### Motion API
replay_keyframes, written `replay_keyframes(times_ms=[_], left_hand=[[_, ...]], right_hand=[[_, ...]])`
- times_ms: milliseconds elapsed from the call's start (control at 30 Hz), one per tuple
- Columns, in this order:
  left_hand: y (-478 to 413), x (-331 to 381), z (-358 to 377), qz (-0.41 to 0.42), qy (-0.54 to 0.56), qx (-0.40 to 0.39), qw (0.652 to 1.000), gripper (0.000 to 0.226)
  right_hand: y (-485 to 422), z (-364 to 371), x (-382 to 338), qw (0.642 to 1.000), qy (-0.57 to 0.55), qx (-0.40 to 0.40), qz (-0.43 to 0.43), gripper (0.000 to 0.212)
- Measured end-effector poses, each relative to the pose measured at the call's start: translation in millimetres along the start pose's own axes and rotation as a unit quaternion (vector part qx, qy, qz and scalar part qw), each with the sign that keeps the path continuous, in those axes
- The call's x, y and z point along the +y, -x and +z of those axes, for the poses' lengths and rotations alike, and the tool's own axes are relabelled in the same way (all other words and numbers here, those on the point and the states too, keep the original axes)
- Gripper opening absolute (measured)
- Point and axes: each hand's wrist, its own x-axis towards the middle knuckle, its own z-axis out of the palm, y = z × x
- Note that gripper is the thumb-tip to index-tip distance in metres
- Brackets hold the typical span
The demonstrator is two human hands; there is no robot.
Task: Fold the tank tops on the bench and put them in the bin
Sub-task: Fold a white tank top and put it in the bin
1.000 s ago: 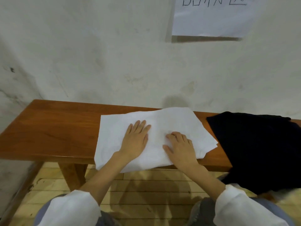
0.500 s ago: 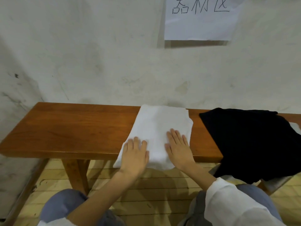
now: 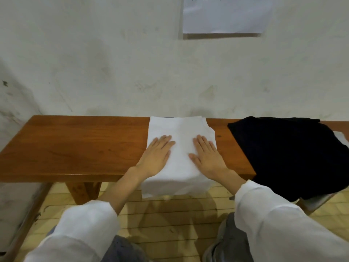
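Note:
A white tank top (image 3: 179, 129) lies folded into a narrow strip across the wooden bench (image 3: 75, 148), its near end hanging over the front edge. My left hand (image 3: 156, 156) presses flat on its left side, fingers straight. On its right side my right hand (image 3: 207, 154) presses flat in the same way. A black tank top (image 3: 283, 148) lies unfolded on the bench's right part and drapes over the front edge. No bin is in view.
The bench stands against a white wall (image 3: 113, 72) with a paper sign (image 3: 226, 14) taped above. Something white (image 3: 341, 137) pokes out under the black top's right side. Below are a bench leg (image 3: 83, 191) and a pale plank floor (image 3: 170, 224).
The white top went from a wide sheet to a narrow folded strip. Both hands have slid forward along it and now lie flat side by side near its middle.

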Motion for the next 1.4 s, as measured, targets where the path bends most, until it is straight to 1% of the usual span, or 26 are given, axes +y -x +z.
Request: replay_keyframes(times_ms=[33,67,100,200,300,433,533,633,833,933,1033,1133,1200,1267,1300,1367,1400], left_hand=[[1,-1,0,-0.003,-0.003,-0.009,1.0,0.067],[3,1,0,-0.01,-0.009,-0.018,1.0,0.074],[6,3,2,-0.016,-0.02,-0.028,0.999,0.076],[17,13,5,-0.035,-0.045,-0.044,0.997,0.071],[27,18,8,-0.038,-0.064,-0.045,0.996,0.079],[34,14,5,-0.006,-0.06,-0.087,0.994,0.088],[37,11,2,0.023,-0.08,-0.117,0.99,0.097],[38,12,2,0.024,-0.087,-0.12,0.989,0.098],[50,19,2,0.017,-0.112,-0.096,0.989,0.082],[54,21,-7,0.023,-0.104,-0.1,0.989,0.071],[54,21,-26,0.013,-0.018,-0.115,0.993,0.058],[51,22,-55,-0.016,0.102,-0.123,0.987,0.032],[48,22,-75,-0.025,0.135,-0.101,0.985,0.019],[47,23,-95,-0.034,0.161,-0.07,0.984,0.014],[47,24,-104,-0.044,0.179,-0.055,0.981,0.011],[46,24,-121,-0.068,0.228,-0.026,0.971,0.009],[46,24,-129,-0.079,0.251,-0.011,0.965,0.011]], right_hand=[[0,2,1,1.0,0.002,0.003,0.001,0.104],[1,3,2,1.0,0.004,0.006,0.001,0.109],[2,4,2,1.0,0.004,0.008,-0.003,0.111],[10,6,1,1.0,0.005,0.006,-0.018,0.109],[18,5,1,0.999,0.017,-0.009,-0.032,0.109],[26,3,2,0.997,0.036,-0.04,-0.051,0.115],[30,-1,2,0.993,0.082,-0.061,-0.063,0.11],[32,-3,-1,0.988,0.123,-0.056,-0.071,0.107],[45,-5,-6,0.986,0.143,-0.06,-0.066,0.094],[49,-10,-9,0.986,0.132,-0.085,-0.051,0.087],[60,-24,-18,0.99,0.08,-0.109,-0.036,0.072],[67,-42,-25,0.994,-0.018,-0.105,-0.014,0.047],[69,-58,-28,0.994,-0.049,-0.093,-0.004,0.028],[70,-76,-31,0.995,-0.041,-0.087,-0.005,0.018],[71,-87,-33,0.996,-0.044,-0.083,-0.011,0.016],[73,-109,-34,0.993,-0.079,-0.086,-0.014,0.028],[74,-119,-34,0.991,-0.097,-0.094,-0.009,0.031]])
